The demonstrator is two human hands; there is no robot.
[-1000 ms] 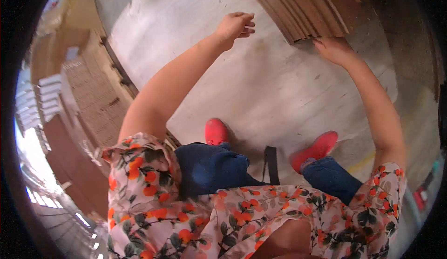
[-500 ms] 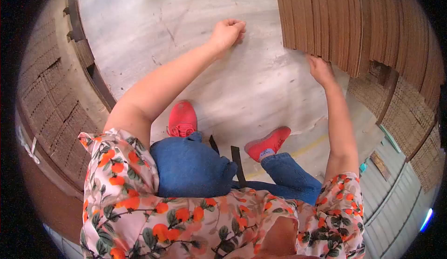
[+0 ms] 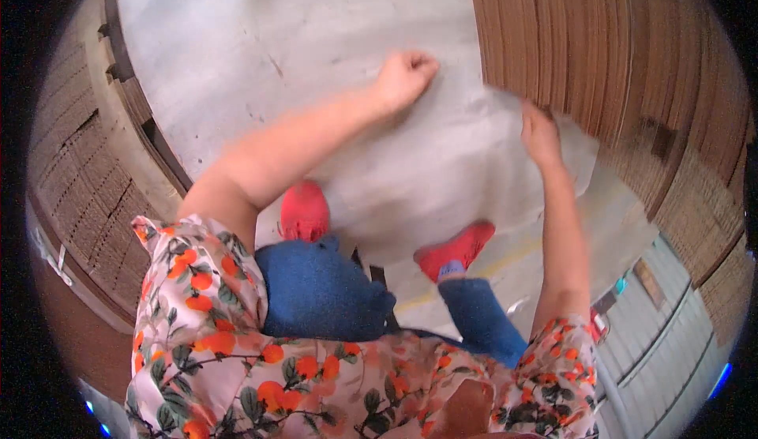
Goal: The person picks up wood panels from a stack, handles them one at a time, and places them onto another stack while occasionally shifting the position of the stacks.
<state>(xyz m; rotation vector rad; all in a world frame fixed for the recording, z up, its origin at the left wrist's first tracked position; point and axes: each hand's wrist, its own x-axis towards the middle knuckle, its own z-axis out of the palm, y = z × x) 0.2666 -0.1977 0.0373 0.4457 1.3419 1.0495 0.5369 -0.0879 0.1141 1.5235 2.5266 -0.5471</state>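
Note:
My left hand (image 3: pixel 407 80) is held out over the pale grey floor, left of a tall stack of brown cardboard sheets (image 3: pixel 545 32). Its fingers are curled into a closed grip, and whatever may be in them is hidden. At the near edge of that stack is my right hand (image 3: pixel 541 133), fingers bent and pressed together. Motion blur hides its fingertips, so I cannot tell if it grips a sheet or only touches the edge. Both forearms are bare below a floral blouse.
More cardboard stacks (image 3: pixel 63 123) line the left side, with a dark strip along their edge. Further stacks (image 3: pixel 687 190) stand at the right, beside grey ribbed panels (image 3: pixel 671 336). My red shoes (image 3: pixel 304 210) rest on the floor (image 3: pixel 276 36), where a faint yellow line runs.
My left hand has moved right and slightly nearer to me. My right hand is slightly lower in the picture, still by the stack's near edge. The view has shifted a little.

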